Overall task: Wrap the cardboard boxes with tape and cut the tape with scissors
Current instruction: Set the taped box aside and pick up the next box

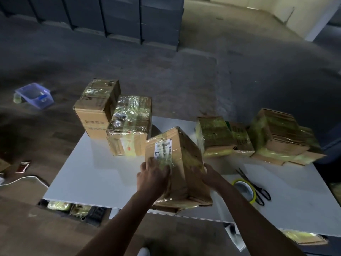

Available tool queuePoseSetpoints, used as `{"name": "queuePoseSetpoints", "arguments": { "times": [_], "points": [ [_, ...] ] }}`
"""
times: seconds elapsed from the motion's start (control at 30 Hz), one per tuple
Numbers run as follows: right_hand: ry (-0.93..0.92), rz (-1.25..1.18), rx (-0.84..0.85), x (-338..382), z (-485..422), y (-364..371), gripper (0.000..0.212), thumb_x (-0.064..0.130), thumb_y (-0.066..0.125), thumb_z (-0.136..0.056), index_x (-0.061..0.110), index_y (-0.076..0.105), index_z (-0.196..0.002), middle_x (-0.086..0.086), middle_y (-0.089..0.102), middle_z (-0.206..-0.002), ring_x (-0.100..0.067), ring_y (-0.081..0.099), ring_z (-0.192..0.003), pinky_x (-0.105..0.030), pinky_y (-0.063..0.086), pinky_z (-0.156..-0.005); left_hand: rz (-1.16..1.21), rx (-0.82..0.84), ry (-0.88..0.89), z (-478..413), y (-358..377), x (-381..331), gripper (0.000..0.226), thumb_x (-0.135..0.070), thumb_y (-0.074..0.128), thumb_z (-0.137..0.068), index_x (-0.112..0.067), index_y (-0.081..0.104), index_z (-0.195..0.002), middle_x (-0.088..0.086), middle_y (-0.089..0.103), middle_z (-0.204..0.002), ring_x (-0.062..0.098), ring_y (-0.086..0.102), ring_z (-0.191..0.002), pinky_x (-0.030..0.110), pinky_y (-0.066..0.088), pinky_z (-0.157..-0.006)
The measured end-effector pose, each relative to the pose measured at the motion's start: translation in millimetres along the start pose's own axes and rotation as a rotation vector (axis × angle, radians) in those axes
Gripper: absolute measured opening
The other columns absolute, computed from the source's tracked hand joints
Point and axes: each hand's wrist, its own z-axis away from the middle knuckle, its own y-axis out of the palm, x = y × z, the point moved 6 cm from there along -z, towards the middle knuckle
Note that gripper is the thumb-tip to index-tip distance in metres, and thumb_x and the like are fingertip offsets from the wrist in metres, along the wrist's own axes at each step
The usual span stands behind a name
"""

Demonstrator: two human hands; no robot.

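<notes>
A tall cardboard box (181, 159) with a white shipping label stands tilted on the white table (96, 174), near its front edge. My left hand (152, 172) presses flat on the box's left face, just under the label. My right hand (207, 174) lies against the box's right face with fingers straight. A roll of yellow tape (244, 191) lies on the table to the right of my right forearm. Black scissors (255, 187) lie beside the roll, their handles toward me.
Two taped boxes (129, 126) stand at the table's back left, and several flatter taped boxes (276, 137) are stacked at the back right. A blue plastic bin (35, 95) sits on the floor to the left. More packages lie under the table.
</notes>
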Motion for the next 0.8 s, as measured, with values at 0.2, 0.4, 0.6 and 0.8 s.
{"name": "queuePoseSetpoints", "arguments": {
  "times": [0.2,0.4,0.6,0.8],
  "points": [
    [0.078,-0.016,-0.021,-9.5,-0.9,3.5,0.055,0.047,0.063,-0.088,0.009,0.054,-0.127,-0.012,0.060,-0.126,-0.027,0.057,-0.114,-0.038,0.048,-0.095,-0.068,0.111,0.035,-14.0,5.9,13.5,0.060,-0.051,0.025,-0.098,-0.009,0.039,-0.138,0.015,0.039,-0.143,0.032,0.035,-0.131,0.045,0.033,-0.107],
    [0.025,0.014,-0.196,-12.6,0.0,-6.4,0.033,0.053,0.072,-0.077,0.023,0.068,-0.091,-0.002,0.072,-0.091,-0.017,0.066,-0.085,-0.033,0.051,-0.077,0.120,0.318,0.008,-25.2,12.9,18.1,0.060,-0.051,0.025,-0.101,-0.014,0.027,-0.148,0.017,0.049,-0.134,0.031,0.051,-0.119,0.040,0.040,-0.100],
    [0.060,0.131,-0.211,-20.0,-1.2,-14.3,0.061,0.061,0.070,-0.074,0.015,0.057,-0.112,-0.003,0.065,-0.100,-0.022,0.062,-0.092,-0.030,0.047,-0.072,0.383,0.192,-0.059,-31.7,8.0,19.9,0.040,-0.031,0.041,-0.101,-0.002,0.066,-0.111,0.017,0.066,-0.115,0.027,0.062,-0.098,0.029,0.048,-0.073],
    [-0.014,0.308,-0.235,-13.2,-5.7,-17.3,0.063,0.066,0.066,-0.073,0.018,0.048,-0.109,-0.001,0.062,-0.104,-0.021,0.059,-0.093,-0.032,0.045,-0.071,0.619,0.425,-0.211,-17.5,26.9,19.8,0.059,-0.059,0.044,-0.093,-0.005,0.066,-0.103,0.002,0.068,-0.097,0.023,0.066,-0.093,0.026,0.051,-0.068]
  ]
}}
